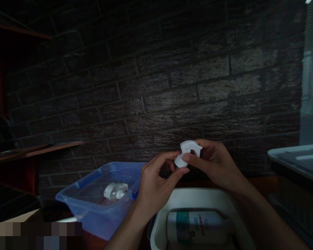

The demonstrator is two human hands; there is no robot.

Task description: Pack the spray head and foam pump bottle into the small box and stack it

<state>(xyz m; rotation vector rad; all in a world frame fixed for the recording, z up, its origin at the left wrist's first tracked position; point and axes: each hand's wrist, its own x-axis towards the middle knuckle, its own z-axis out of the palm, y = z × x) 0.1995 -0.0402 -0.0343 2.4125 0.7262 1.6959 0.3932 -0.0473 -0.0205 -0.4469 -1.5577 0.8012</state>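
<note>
One white spray head (189, 144), lower centre-right: likely light, stiff plastic; grip at collar (181, 161). Left hand (155, 182), right hand (219, 166) both pinching it.

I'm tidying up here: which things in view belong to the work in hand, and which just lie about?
Likely in the work:
white spray top, held by left hand and right hand
blue bin with clear bottle
white tub with labelled bottle

Likely just there:
plastic box
shelf
</note>
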